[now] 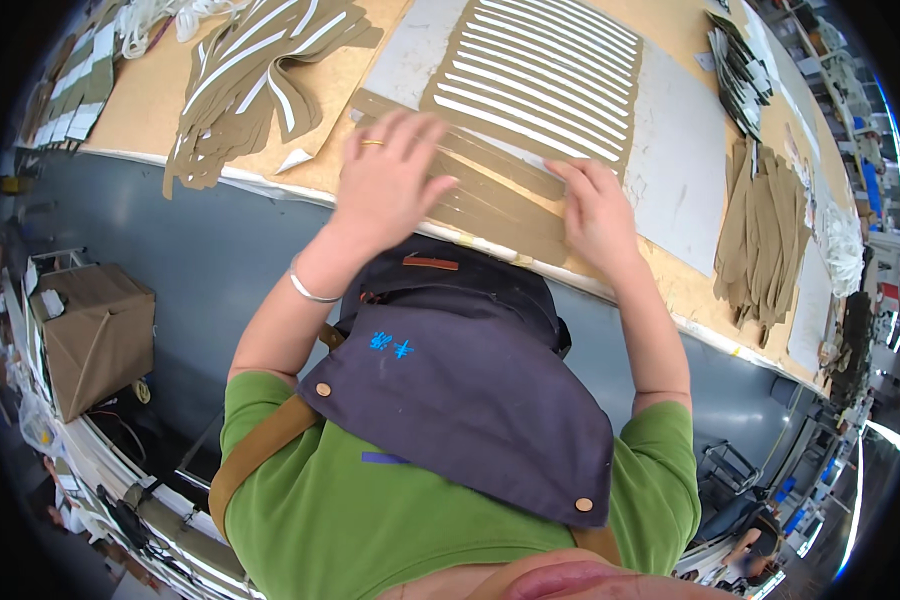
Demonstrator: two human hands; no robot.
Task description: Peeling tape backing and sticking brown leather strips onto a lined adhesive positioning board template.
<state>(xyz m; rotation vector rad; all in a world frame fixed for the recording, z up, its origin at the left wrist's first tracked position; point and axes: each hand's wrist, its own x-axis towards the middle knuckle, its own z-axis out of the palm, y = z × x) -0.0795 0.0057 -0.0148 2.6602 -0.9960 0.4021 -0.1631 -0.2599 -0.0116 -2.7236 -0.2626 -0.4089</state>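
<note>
My left hand (390, 180), slightly smeared, is open with fingers spread over the left part of several brown fabric strips (500, 205) at the table's near edge. My right hand (598, 205) is closed at their right end, its index fingertip at the tip of a white band (510, 148). The thumb's grip there is partly hidden. Just beyond both hands lies a brown fabric panel (535, 85) made up of parallel strips with white bands, on a grey sheet (670, 190).
A fanned pile of brown strips with white bands (260, 85) lies at the left. Brown pieces (765, 240) hang over the table's right edge, near dark pieces (738, 75) and white cord (843, 250). A brown-covered box (100, 335) stands on the left.
</note>
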